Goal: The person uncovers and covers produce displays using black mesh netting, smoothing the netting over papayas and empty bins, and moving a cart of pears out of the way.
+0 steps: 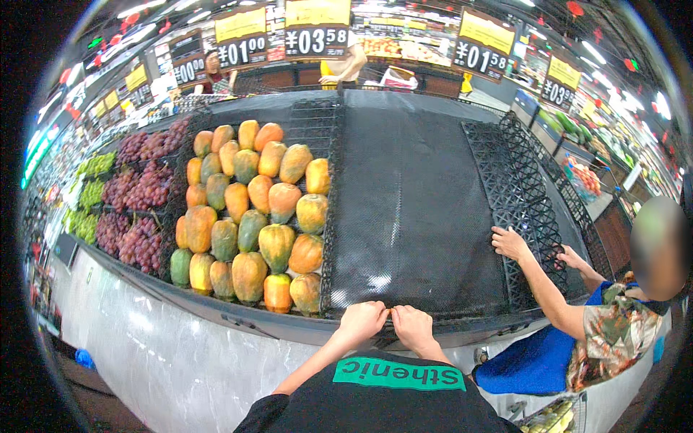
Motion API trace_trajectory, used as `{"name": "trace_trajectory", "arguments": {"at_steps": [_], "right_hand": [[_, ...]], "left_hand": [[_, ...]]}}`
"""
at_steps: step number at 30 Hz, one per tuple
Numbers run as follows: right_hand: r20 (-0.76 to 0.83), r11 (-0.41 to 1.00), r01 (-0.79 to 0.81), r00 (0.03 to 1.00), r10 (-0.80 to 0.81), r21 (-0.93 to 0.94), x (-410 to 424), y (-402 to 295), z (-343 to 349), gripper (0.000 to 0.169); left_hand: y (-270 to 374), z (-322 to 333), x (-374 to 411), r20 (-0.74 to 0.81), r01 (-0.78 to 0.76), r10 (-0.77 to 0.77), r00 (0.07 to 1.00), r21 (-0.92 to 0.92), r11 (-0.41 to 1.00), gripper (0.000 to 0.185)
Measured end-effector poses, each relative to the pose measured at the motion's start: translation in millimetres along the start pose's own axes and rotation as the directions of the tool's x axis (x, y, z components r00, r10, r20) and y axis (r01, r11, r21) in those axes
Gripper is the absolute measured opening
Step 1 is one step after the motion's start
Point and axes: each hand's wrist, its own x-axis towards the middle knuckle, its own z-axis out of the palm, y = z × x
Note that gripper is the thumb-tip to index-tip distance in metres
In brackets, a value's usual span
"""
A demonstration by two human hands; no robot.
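Note:
My left hand (363,323) and my right hand (413,327) are close together at the front edge of a sloped produce display stand (276,331). The fingers of both curl inward, almost touching at the tips. Whether they grip the edge or something small is hidden. Before them a black textured mat (417,205) covers the middle section. Left of my hands, behind a black mesh divider (331,216), lie rows of orange and green papayas (250,276). Along the mat's right side runs a black plastic lattice panel (501,189).
At the right a person in a blue apron (533,362) rests one hand (509,243) on the lattice panel. Red grapes (142,243) and green grapes (81,222) fill the left end. Price signs (318,38) hang overhead. A wire cart (557,417) with produce stands behind right.

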Motion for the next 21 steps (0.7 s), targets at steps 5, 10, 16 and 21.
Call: {"name": "trace_trajectory", "arguments": {"at_steps": [5,10,16,21], "right_hand": [[-0.068,1.0,-0.02,0.998,0.02,0.003,-8,8,-1,0.023],[-0.147,0.999,0.054,0.988,-0.052,0.007,-4,1,19,0.026],[-0.212,1.0,0.023,0.977,-0.021,0.008,-9,9,18,0.026],[-0.192,0.999,0.016,0.981,-0.009,0.033,-13,8,3,0.026]], "left_hand": [[9,-1,6,0.091,0.092,-0.091,0.992,-0.005,0.996,0.033],[-3,-2,-5,0.063,0.138,-0.139,0.988,0.027,0.99,0.032],[8,-2,3,0.066,0.11,-0.113,0.991,0.051,0.993,0.03],[19,-5,4,0.077,0.129,-0.133,0.988,0.045,0.991,0.03]]}}
